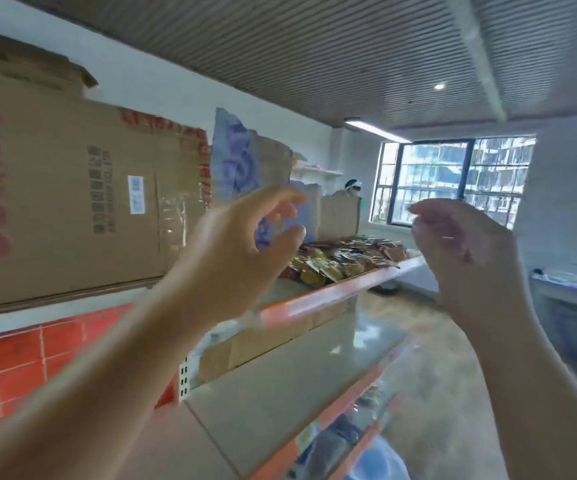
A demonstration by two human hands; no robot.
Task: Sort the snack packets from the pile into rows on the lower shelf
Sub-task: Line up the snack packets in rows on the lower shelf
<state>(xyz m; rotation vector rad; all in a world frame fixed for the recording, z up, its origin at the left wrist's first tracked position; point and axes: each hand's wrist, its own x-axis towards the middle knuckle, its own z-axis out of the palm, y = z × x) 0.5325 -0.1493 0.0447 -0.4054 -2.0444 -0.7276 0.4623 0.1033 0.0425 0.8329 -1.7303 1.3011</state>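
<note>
The left hand [242, 237] and right hand [464, 251] hover loosely curled, empty; the snack packets [346, 259] lie on the shelf [332, 296] beyond, untouched.

Cardboard boxes [72, 188] hem the packet pile [346, 259] behind (aisle side open).

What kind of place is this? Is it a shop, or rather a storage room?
Most likely a small shop or its stockroom: metal display shelves with orange front rails, a pile of snack packets on the upper one, and large cardboard cartons standing to its left.
</note>
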